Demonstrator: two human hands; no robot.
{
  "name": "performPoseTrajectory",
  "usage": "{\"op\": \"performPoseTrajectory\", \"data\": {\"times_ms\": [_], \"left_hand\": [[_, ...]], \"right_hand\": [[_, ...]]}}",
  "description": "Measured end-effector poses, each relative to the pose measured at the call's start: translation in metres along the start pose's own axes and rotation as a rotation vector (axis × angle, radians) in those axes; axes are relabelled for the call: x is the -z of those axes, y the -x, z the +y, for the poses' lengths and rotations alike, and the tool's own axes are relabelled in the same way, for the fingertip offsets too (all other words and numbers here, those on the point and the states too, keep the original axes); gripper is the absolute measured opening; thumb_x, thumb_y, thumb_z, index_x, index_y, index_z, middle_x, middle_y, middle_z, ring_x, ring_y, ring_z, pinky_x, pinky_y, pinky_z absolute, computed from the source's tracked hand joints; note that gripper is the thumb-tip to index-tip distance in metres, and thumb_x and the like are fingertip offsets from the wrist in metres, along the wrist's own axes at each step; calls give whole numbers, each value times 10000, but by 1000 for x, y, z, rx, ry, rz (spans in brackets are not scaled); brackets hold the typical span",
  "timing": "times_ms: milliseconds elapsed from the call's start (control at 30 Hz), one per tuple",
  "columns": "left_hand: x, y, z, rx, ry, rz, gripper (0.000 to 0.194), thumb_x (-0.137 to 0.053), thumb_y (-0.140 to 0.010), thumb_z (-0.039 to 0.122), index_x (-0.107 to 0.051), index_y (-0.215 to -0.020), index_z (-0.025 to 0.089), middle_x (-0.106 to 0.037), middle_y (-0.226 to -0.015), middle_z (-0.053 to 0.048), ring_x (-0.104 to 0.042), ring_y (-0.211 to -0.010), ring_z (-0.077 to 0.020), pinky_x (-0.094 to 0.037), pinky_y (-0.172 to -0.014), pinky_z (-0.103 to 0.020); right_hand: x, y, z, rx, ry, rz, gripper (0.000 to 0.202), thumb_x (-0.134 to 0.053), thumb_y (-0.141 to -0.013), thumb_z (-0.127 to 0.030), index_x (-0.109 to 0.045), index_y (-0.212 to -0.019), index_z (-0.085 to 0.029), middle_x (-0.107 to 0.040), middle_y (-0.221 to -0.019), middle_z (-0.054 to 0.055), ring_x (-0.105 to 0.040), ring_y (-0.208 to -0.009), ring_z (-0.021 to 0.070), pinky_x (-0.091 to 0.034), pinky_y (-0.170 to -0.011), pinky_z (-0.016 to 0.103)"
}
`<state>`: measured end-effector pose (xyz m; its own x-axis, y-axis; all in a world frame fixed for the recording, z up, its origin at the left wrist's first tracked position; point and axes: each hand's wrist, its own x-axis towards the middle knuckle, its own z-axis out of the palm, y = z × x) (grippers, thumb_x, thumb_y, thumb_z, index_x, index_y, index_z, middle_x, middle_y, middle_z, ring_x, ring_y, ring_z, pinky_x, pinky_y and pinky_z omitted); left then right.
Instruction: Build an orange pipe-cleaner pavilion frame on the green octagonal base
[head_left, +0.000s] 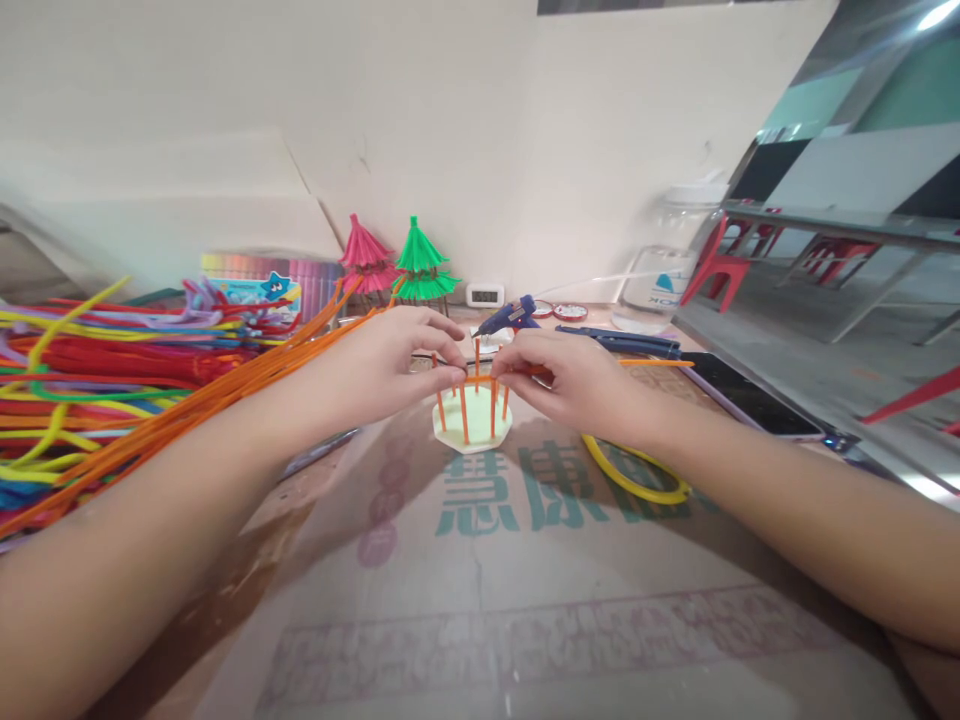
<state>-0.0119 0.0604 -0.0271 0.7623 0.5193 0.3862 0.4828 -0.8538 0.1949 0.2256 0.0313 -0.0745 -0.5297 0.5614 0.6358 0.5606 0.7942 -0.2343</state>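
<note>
as the head view shows, the orange post ring (464, 415) on its pale base (479, 431) stands mid-frame, left hand (390, 362) and right hand (574, 380) pinching an orange strip (480, 379) at its top. it looks light, easily bent; the stiffer-looking base seems best to hold. below centre, the sheet (420, 595) reads "慧康" in green.

Craft workspace with glue gun (511, 315), pipe cleaners (142, 362)
</note>
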Motion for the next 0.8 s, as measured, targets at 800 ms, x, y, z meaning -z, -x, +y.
{"op": "performPoseTrajectory", "data": {"times_ms": [800], "left_hand": [[-9,9,47,9,58,292,277,-512,-1003,266,-741,-1155,296,-621,-1374,-60,-526,-1327,-255,-416,-1144,-503]], "right_hand": [[15,-7,-20,54,91,243,100,-551,-931,-176,-625,-872,-207,-695,-802,13,-576,-646,117,-408,-588,252]]}}
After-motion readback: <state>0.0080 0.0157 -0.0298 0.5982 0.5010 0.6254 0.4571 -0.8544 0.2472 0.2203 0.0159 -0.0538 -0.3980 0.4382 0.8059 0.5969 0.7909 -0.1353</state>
